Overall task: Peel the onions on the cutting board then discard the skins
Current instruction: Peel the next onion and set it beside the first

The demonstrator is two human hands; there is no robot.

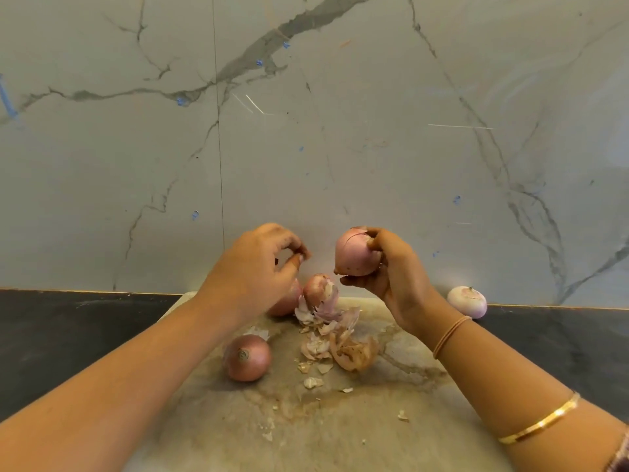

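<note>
My right hand (396, 270) grips a pink onion (355, 253) raised above the cutting board (340, 430). To its left, my left hand (262, 264) hovers with fingertips pinched together; a small scrap of skin seems to sit between them. On the board lie an unpeeled onion (247, 358) at front left, a second onion (316, 288) with loose skin at the back, and a third (287, 303) partly hidden behind my left hand. A heap of torn skins (337, 338) covers the board's middle.
A peeled pale onion (467, 301) rests on the dark counter (68, 335) to the right of the board, close to the marble wall (306, 131). Small skin flakes (403, 416) are scattered over the board's near part.
</note>
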